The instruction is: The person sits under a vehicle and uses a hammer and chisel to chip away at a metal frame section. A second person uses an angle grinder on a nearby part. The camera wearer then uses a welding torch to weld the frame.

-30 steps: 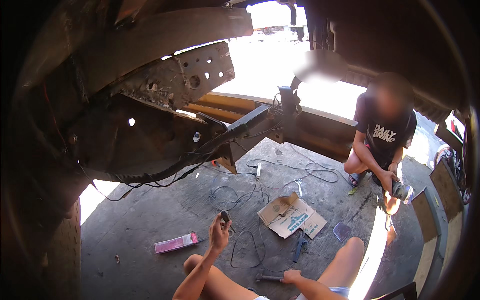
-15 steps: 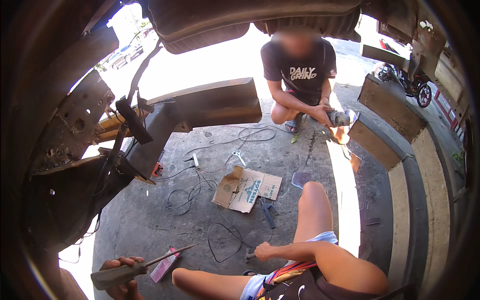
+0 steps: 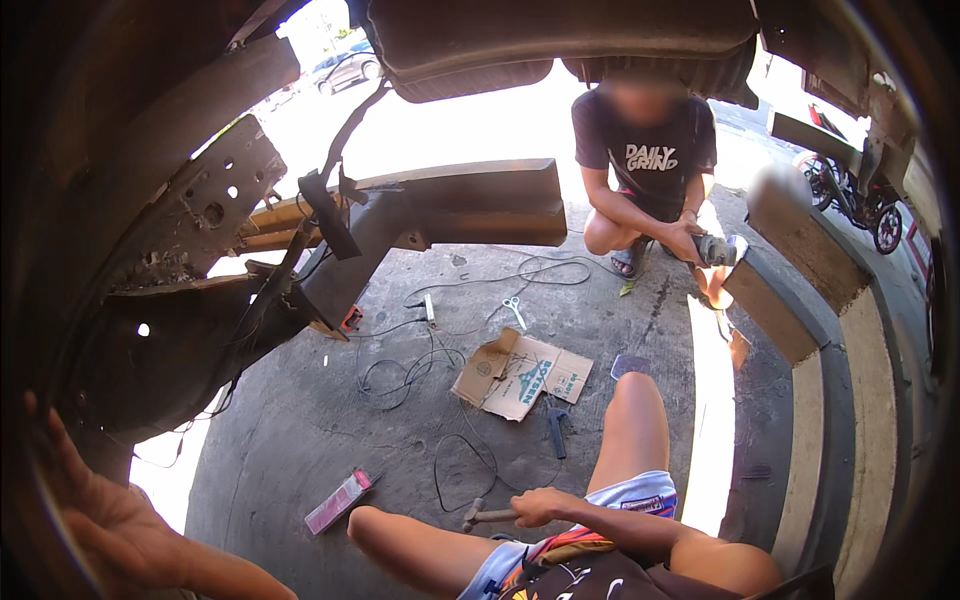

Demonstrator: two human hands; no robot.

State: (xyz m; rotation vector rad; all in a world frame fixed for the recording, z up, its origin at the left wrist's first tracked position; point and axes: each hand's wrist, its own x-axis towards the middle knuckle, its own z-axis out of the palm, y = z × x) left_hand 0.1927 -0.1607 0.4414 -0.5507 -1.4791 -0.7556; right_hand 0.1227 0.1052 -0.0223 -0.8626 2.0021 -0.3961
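Left hand (image 3: 115,530): fingertips too dark at the edge for us to make out; grip unclear.
Hammer (image 3: 493,516): handle's end hidden by the right hand (image 3: 537,507).
Co-worker (image 3: 648,180): face blurred.
Grinder (image 3: 714,251): disc lost to us in glare.
Shirt (image 3: 650,580): cut off below.

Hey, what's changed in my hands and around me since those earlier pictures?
Your left hand has moved farther left and up, near the metal frame. Its fingers now look spread; the screwdriver it held no longer shows, and where it went can't be told. Your view has swung right since the first picture. Unchanged: your right hand grips the hammer, and the cardboard lies flat.
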